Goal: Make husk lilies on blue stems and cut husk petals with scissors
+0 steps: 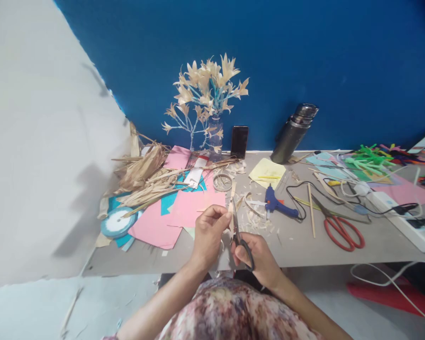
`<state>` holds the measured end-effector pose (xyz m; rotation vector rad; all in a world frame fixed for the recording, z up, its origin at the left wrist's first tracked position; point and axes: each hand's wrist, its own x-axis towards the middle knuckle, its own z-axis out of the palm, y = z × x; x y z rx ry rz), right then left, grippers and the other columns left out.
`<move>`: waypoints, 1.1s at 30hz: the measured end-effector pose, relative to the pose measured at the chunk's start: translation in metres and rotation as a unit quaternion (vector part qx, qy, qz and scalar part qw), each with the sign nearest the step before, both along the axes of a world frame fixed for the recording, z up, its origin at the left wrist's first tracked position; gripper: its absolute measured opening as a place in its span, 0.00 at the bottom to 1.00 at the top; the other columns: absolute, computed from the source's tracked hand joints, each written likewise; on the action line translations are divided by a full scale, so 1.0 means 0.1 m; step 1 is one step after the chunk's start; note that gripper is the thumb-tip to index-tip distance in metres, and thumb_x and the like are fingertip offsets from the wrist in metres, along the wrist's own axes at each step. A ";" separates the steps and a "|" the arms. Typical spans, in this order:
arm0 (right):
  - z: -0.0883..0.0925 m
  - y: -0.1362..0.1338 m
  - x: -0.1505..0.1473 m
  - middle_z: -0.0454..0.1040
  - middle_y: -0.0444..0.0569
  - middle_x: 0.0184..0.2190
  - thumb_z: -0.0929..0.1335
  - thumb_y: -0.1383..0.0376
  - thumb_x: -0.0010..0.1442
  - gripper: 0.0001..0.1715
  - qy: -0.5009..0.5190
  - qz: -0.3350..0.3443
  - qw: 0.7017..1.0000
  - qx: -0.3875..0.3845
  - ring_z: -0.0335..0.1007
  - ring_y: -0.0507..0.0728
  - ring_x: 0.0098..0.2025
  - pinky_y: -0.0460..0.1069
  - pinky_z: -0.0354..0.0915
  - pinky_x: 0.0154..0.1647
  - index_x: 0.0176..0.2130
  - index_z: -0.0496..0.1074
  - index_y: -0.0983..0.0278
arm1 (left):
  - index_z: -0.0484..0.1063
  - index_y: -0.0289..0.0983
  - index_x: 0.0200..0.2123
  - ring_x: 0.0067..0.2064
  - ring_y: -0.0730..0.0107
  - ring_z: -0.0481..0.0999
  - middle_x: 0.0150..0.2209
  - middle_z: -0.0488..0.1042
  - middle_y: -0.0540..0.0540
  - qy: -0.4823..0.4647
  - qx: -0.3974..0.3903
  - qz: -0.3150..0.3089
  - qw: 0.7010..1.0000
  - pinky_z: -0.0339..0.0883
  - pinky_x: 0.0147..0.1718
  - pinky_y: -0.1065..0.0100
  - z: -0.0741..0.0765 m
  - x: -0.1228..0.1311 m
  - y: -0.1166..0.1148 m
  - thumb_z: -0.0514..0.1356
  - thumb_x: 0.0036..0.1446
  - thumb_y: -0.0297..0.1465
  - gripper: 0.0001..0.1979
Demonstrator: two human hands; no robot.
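Observation:
Between thumb and fingers, my left hand (210,232) pinches a narrow strip of dried husk (233,191) that points up and away from me. My right hand (257,257) is wrapped round the dark handles of a small pair of scissors (247,252). Their blades run along the right side of the strip, close to my left fingertips; whether they are cutting into it I cannot tell. Small pale trimmings (257,222) lie on the table just beyond my hands. A blue glue gun (278,204) rests to the right of them.
Dried husks (145,174), pink paper (194,208) and a ribbon spool (118,222) cover the left. A bottle of husk flowers (215,137), a phone (239,141) and a leaning flask (293,134) stand at the back. Red-handled scissors (343,233) and a power strip (400,219) lie right.

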<state>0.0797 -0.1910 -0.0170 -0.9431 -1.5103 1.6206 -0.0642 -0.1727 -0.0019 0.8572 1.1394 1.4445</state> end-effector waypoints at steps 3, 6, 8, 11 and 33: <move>0.00 0.00 -0.02 0.68 0.46 0.19 0.68 0.33 0.52 0.37 0.002 -0.005 1.000 -0.006 0.63 0.53 0.21 0.46 0.58 0.20 0.26 0.67 0.64 | 0.71 0.37 0.28 0.24 0.78 0.62 0.23 0.67 0.54 0.005 0.003 0.002 1.000 0.59 0.26 0.74 -0.01 0.00 0.00 0.67 0.52 0.35 0.10; 0.01 0.00 -0.03 0.68 0.45 0.18 0.68 0.32 0.51 0.38 -0.001 -0.013 1.000 -0.012 0.62 0.53 0.20 0.45 0.58 0.20 0.25 0.67 0.63 | 0.71 0.37 0.28 0.24 0.78 0.62 0.23 0.67 0.55 -0.001 0.004 0.002 1.000 0.58 0.26 0.74 -0.02 0.01 0.00 0.68 0.52 0.35 0.10; 0.01 0.01 -0.03 0.67 0.45 0.17 0.68 0.32 0.51 0.38 -0.004 -0.017 1.000 -0.013 0.61 0.52 0.19 0.45 0.58 0.19 0.23 0.66 0.63 | 0.71 0.37 0.28 0.24 0.79 0.62 0.23 0.67 0.55 -0.005 0.007 0.001 1.000 0.58 0.26 0.74 -0.03 0.01 0.00 0.68 0.52 0.34 0.10; 0.02 0.00 -0.03 0.66 0.45 0.17 0.68 0.32 0.50 0.38 -0.008 -0.019 1.000 -0.015 0.61 0.52 0.19 0.45 0.57 0.19 0.22 0.65 0.63 | 0.71 0.37 0.28 0.24 0.79 0.62 0.23 0.67 0.55 -0.006 0.010 -0.004 1.000 0.58 0.26 0.74 -0.03 0.00 0.00 0.68 0.52 0.34 0.09; -0.04 -0.08 0.01 0.64 0.44 0.15 0.69 0.32 0.50 0.39 -0.007 -0.018 0.999 -0.025 0.58 0.51 0.18 0.45 0.55 0.19 0.21 0.64 0.64 | 0.69 0.37 0.29 0.23 0.73 0.71 0.22 0.74 0.51 -0.066 0.019 -0.099 0.993 0.62 0.26 0.71 0.05 -0.07 -0.05 0.65 0.55 0.32 0.08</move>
